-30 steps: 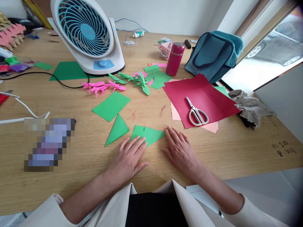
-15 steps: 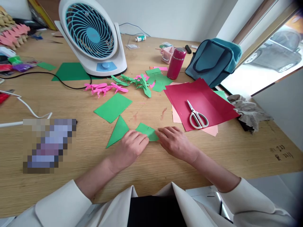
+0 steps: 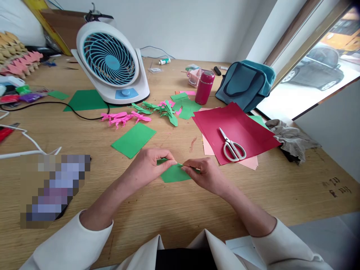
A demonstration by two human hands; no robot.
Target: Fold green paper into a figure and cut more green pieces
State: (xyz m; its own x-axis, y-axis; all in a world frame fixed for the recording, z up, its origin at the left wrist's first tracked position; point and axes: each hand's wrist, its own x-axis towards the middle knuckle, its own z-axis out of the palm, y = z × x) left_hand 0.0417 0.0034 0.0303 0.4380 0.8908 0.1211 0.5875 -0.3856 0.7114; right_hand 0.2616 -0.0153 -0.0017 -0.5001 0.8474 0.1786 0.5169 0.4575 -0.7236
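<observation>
A folded green paper (image 3: 176, 174) is between my two hands near the middle of the table. My left hand (image 3: 149, 165) pinches its upper edge with thumb and index finger. Close beside it, my right hand (image 3: 205, 173) pinches the same paper, fingertips a short gap from the left ones. A flat green sheet (image 3: 133, 140) lies up and left of my left hand. Beyond it are pink folded figures (image 3: 122, 118) and green folded figures (image 3: 168, 112).
White scissors (image 3: 232, 145) lie on red sheets (image 3: 253, 131) at the right. Farther back stand a fan (image 3: 112, 63), a red flask (image 3: 204, 88) and a blue bag (image 3: 244, 86). A blurred phone-like object (image 3: 56, 191) is at left.
Both hands have gone from pressing the paper flat to pinching its upper edge. The green triangular part at the left no longer shows there. The camera view has tilted up slightly.
</observation>
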